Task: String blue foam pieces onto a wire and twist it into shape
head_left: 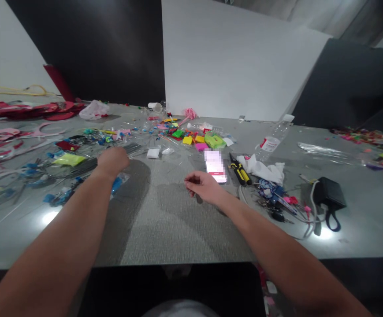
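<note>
My left hand (113,159) is curled, knuckles up, at the right end of a bundle of thin dark wire stems (87,165). Its fingertips are hidden beneath it, so what it grips does not show. Blue-tipped pieces (59,196) lie near that forearm, and a yellow-green packet (68,159) rests by the stems. Over the middle of the table, my right hand (202,187) is closed with thumb and fingers together; anything between them is too small to make out. Just beyond it lies a lit phone (215,167).
Right of the phone are yellow-black pliers (239,171), crumpled tissue (267,169), a plastic bottle (272,141), keys (273,211) and a black adapter (329,193) with cable. Colourful packets (187,140) lie at the back. Red and pink cut sheets (22,110) cover the far left.
</note>
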A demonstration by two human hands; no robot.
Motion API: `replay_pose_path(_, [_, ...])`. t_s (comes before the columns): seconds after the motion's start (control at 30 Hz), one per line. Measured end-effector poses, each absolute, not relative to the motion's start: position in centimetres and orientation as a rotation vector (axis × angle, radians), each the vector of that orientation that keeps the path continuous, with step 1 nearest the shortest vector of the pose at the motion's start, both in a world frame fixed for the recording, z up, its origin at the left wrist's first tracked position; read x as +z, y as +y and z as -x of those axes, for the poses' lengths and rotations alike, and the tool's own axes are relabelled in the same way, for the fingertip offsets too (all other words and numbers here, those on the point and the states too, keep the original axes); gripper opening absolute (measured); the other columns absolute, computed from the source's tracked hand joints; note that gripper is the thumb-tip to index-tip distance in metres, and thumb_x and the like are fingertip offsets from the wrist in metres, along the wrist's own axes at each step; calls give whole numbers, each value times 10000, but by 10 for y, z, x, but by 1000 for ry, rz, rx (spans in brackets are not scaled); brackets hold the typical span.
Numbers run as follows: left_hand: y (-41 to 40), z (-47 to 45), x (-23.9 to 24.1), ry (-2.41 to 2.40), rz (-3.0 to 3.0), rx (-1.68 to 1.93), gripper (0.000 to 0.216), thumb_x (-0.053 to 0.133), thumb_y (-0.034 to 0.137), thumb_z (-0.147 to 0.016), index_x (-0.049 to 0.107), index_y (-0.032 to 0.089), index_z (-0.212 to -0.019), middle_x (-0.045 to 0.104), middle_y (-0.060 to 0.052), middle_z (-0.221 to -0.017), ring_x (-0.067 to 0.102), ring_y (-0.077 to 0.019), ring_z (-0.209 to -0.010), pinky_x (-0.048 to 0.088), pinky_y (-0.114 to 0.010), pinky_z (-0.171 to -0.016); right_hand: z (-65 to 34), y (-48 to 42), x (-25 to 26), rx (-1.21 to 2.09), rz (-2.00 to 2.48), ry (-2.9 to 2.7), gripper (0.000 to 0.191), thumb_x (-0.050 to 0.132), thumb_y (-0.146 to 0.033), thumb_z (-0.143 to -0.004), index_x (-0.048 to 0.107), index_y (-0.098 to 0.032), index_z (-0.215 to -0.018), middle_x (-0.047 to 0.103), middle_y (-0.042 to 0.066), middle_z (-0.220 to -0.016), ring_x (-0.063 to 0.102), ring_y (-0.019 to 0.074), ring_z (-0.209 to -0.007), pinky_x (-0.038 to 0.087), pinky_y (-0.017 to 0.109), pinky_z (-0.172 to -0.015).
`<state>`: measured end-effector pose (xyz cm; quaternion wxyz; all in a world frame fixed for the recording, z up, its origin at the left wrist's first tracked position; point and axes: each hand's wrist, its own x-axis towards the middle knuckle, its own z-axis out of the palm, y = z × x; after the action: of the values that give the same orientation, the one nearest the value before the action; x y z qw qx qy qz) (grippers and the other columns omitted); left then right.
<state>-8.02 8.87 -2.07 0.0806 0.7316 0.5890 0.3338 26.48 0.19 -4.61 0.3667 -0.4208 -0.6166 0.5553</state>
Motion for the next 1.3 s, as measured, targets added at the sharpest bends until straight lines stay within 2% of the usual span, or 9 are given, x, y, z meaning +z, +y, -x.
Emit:
replay_pose_path(0.2, [74,62,4,1947,-2042,1151,367,641,358,-976,613,158,-1283,635,-115,-1286,653,-258,-1099,570,-475,-923,-264,2,-43,1486,1084,-1453,232,804,-357,-768,644,-195,-815,636,-16,-666,605,121,-567,561,276,-544])
replay_pose_path(0.27, [69,47,15,1870,-2036,1233,258,657,321,-950,675,137,-1130,694,-110,-1160,648,-282,-1096,524,-494,-970,-264,2,-42,1484,1078,-1406,255,799,-387,-765,643,-191,-815,649,-2,-693,616,127,-596,566,285,-561])
replay_pose_path(0.33, [62,26,24,1719,-2036,1295,176,666,280,-914,698,168,-1047,738,-89,-1044,673,-269,-1033,509,-456,-978,-265,1,-40,1466,1071,-1370,273,794,-410,-760,646,-186,-812,653,3,-710,615,125,-599,565,289,-574])
replay_pose_path(0.47, [35,-27,22,1307,-2021,1186,253,668,339,-893,706,213,-1109,774,-78,-1007,724,-213,-894,578,-367,-832,-267,2,-38,1379,1074,-1312,293,780,-436,-757,654,-176,-808,645,6,-707,612,130,-608,561,302,-592])
replay_pose_path(0.6, [11,-60,7,1090,-1983,919,205,721,373,-846,762,219,-975,762,-39,-775,711,-192,-720,571,-325,-678,-272,9,-38,1209,1088,-1265,288,741,-445,-787,652,-175,-829,624,-3,-709,597,128,-627,542,291,-603])
replay_pose_path(0.7, [5,-66,0,1100,-1950,827,183,711,343,-843,759,204,-952,746,-33,-746,683,-177,-677,522,-293,-612,-280,16,-38,1011,1111,-1231,263,707,-437,-823,645,-186,-871,586,-32,-693,557,108,-583,491,265,-580])
replay_pose_path(0.8, [4,-67,0,1134,-1939,775,192,700,351,-850,753,188,-939,727,-27,-732,660,-163,-659,488,-276,-599,-287,19,-36,876,1119,-1273,278,712,-436,-823,683,-186,-941,620,-22,-727,558,112,-574,467,266,-571])
replay_pose_path(0.93, [1,-70,2,1188,-1934,748,179,684,325,-856,745,175,-933,715,-23,-723,653,-160,-662,468,-272,-612,-288,18,-35,820,1113,-1354,273,728,-400,-806,728,-190,-981,660,-4,-768,575,120,-582,477,272,-574])
replay_pose_path(1.3, [11,-66,-12,1228,-1882,778,156,689,310,-850,708,172,-921,699,-21,-721,664,-159,-634,473,-273,-597,-288,19,-39,697,1143,-1357,217,685,-391,-847,690,-189,-925,661,15,-791,590,131,-612,506,280,-576])
